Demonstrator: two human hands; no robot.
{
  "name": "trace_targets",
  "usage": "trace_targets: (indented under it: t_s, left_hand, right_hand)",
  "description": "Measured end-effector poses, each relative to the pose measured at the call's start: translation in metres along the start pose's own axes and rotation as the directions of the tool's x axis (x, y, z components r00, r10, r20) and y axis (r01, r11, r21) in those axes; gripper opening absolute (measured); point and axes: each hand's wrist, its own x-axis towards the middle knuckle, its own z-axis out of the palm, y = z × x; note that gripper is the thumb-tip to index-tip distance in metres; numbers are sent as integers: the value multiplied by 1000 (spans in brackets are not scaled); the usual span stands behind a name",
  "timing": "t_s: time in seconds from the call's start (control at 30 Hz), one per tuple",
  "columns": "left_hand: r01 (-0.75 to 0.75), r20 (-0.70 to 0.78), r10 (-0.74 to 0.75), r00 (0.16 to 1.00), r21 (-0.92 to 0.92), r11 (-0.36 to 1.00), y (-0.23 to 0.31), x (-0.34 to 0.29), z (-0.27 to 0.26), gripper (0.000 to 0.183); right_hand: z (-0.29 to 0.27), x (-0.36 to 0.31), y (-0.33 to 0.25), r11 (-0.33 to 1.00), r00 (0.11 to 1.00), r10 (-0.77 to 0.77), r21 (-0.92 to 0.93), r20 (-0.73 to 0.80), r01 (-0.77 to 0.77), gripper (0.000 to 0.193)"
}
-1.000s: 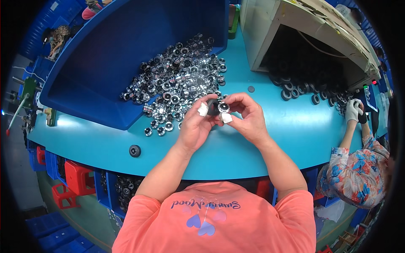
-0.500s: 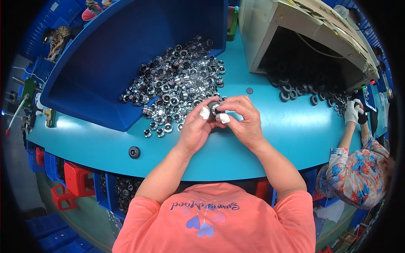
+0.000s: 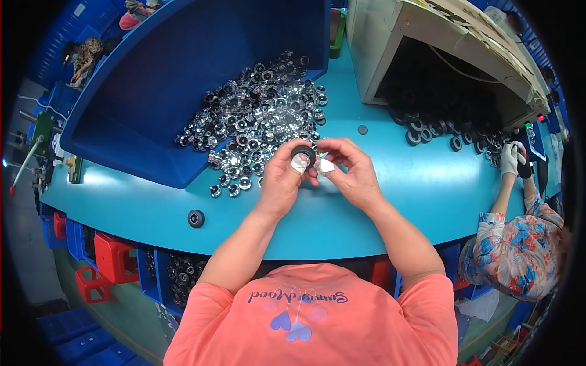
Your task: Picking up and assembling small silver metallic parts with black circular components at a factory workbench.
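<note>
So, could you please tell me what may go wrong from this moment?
The dark round part might slip, as only the left grip clearly holds it. The lone wheel sits near the table's front edge, so the left forearm could perhaps knock it off. Loose shiny hubs lie on the table outside the blue bin, so a bump may scatter them.

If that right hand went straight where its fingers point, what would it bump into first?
Most likely the black ring held by the left hand: the right hand points toward it, though one view leaves depth unclear.
</note>
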Motion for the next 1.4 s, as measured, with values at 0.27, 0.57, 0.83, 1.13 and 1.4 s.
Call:
trace_targets:
  t_s: [0.27, 0.57, 0.83, 1.13, 1.4]
  left_hand:
    - [35, 11, -37, 999, 125, 992, 5, 1, 6, 36]
    - [-57, 71, 37, 997, 307, 950, 7, 3, 2, 36]
    - [-108, -63, 143, 988, 387, 916, -5, -6, 1, 27]
    - [-13, -19, 18, 1000, 218, 976, 6, 4, 7, 32]
    - [27, -131, 25, 991, 387, 922, 2, -2, 2, 32]
  right_hand:
    - [-1, -2, 6, 995, 996, 70, 69, 63, -75, 34]
    - [-4, -3, 10, 981, 992, 117, 153, 35, -121, 35]
    - [10, -13, -3, 996, 998, 45, -73, -42, -48, 33]
    - [4, -3, 9, 923, 969, 248, 302, 8, -239, 32]
    - [11, -14, 7, 991, 994, 106, -82, 1, -105, 32]
